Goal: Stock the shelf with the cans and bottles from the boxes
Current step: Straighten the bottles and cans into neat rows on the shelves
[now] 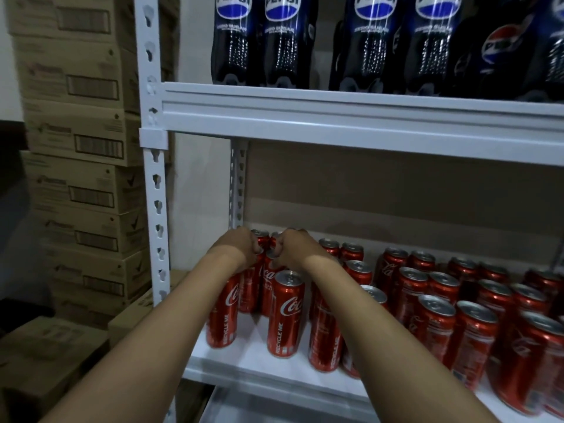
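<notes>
A white shelf [305,123] fills the frame, cardboard boxes [82,166] stacked at left. Pepsi bottles [262,41] stand upper centre; red cans [427,315] crowd lower right. At centre, left hand [236,244] and right hand [293,247] each curl around rear cans.

- The fingers of the left hand [241,244] and right hand [293,247] curl out of sight among the back cans [261,239]; what they grip cannot be told.
- Bottles [283,38] are cut off at the top edge.
- Far-right cans run past the right edge.
- Print on the boxes [76,132] is too blurred to read.
</notes>
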